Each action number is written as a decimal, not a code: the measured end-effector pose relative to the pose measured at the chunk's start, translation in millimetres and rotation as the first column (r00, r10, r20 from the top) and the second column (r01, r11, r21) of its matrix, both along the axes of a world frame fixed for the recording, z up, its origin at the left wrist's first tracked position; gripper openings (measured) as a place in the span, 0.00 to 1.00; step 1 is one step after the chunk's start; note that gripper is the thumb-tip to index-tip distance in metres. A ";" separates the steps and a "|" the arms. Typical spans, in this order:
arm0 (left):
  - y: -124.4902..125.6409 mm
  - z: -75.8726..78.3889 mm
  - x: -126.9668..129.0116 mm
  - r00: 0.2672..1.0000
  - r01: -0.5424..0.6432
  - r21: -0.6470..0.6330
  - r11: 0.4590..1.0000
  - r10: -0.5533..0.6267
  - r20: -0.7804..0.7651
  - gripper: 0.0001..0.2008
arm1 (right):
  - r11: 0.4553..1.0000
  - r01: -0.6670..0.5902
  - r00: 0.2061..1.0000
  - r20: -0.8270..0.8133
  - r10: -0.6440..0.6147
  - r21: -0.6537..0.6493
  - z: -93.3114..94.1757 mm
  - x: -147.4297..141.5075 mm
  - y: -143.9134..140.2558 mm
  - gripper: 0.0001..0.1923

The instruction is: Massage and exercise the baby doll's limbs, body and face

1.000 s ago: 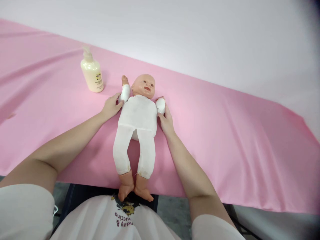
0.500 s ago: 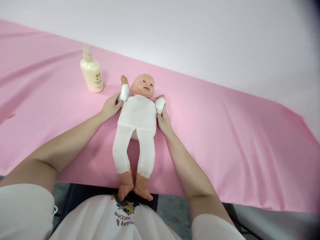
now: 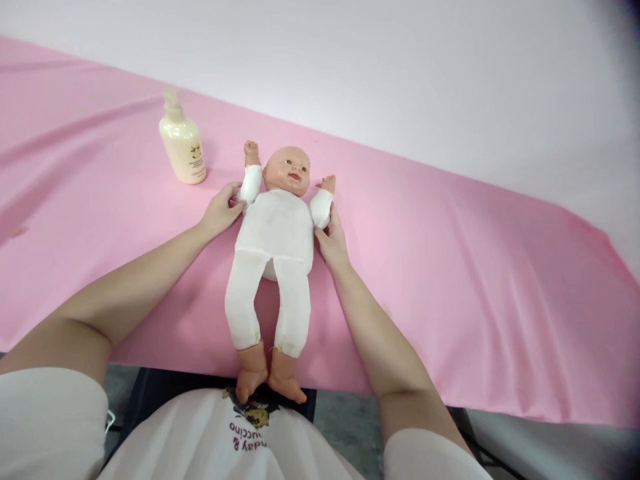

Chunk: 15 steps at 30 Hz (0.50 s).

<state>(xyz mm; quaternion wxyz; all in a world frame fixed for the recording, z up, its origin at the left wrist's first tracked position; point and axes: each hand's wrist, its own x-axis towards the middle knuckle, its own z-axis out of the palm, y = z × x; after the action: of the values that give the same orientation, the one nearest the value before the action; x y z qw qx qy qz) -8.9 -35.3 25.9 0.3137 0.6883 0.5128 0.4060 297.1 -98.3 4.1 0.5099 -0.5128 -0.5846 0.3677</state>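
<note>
A baby doll (image 3: 275, 227) with a white cloth body lies on its back, head away from me and feet at the table's near edge. Both its arms are raised beside its head. My left hand (image 3: 223, 210) is closed round the upper part of the doll's arm on the left, thumb in front and the other fingers partly hidden behind. On the other side, my right hand (image 3: 333, 239) grips the doll's other arm near the shoulder, its fingers partly behind the sleeve.
A cream pump bottle (image 3: 183, 150) stands behind my left hand, to the left of the doll's head. Pink cloth (image 3: 425, 267) with folds covers the table. A white surface (image 3: 400, 80) lies beyond its far edge.
The doll's forearms and hands have swung upward, away from me, and its hand on the right now stands higher. My hands have barely shifted and still hold its arms.
</note>
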 end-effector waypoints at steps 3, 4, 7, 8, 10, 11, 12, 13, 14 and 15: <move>0.9 -1.6 -0.7 1.000 0.000 0.005 1.000 0.000 0.016 0.29 | 1.000 0.001 1.000 -0.006 -0.001 -0.001 -2.2 0.8 1.0 0.52; 1.2 -2.0 -0.8 1.000 0.001 0.007 1.000 -0.001 0.023 0.29 | 1.000 0.002 1.000 -0.007 -0.002 0.000 -2.9 1.2 1.2 0.52; 2.3 -3.2 -0.9 0.999 0.004 0.009 1.000 -0.005 0.045 0.29 | 1.000 0.007 1.000 -0.010 -0.007 0.010 -5.0 2.4 1.8 0.52; 2.6 -3.6 -0.8 0.999 0.006 0.008 1.000 -0.006 0.052 0.29 | 1.000 0.007 1.000 -0.011 -0.007 0.015 -5.7 2.8 2.2 0.52; 3.4 -4.5 -0.6 0.998 0.010 0.005 1.000 -0.010 0.065 0.29 | 1.000 0.004 1.000 -0.010 -0.004 0.020 -7.4 3.6 3.1 0.52; 3.7 -5.0 -0.5 0.997 0.012 0.003 1.000 -0.013 0.073 0.28 | 1.000 0.001 1.000 -0.010 -0.001 0.021 -8.3 4.0 3.6 0.52; 4.0 -5.5 -0.4 0.997 0.014 0.002 1.000 -0.014 0.082 0.28 | 1.000 -0.002 1.000 -0.011 0.002 0.021 -9.2 4.3 4.1 0.52; 4.3 -6.0 -0.4 0.996 0.014 0.002 1.000 -0.014 0.091 0.28 | 1.000 -0.004 1.000 -0.012 0.004 0.021 -10.1 4.7 4.5 0.53; 4.5 -6.4 -0.3 0.995 0.014 0.003 1.000 -0.014 0.099 0.28 | 1.000 -0.005 1.000 -0.016 0.005 0.022 -11.1 5.0 5.0 0.53; 4.5 -6.6 -0.1 0.994 0.013 0.005 1.000 -0.013 0.104 0.28 | 1.000 -0.005 1.000 -0.023 0.006 0.024 -12.0 5.2 5.4 0.53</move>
<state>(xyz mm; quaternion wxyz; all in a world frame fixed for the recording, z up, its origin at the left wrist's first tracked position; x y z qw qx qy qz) -9.1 -30.8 19.2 0.3412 0.6702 0.4905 0.4403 302.3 -93.0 -7.9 0.5219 -0.5006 -0.5844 0.3680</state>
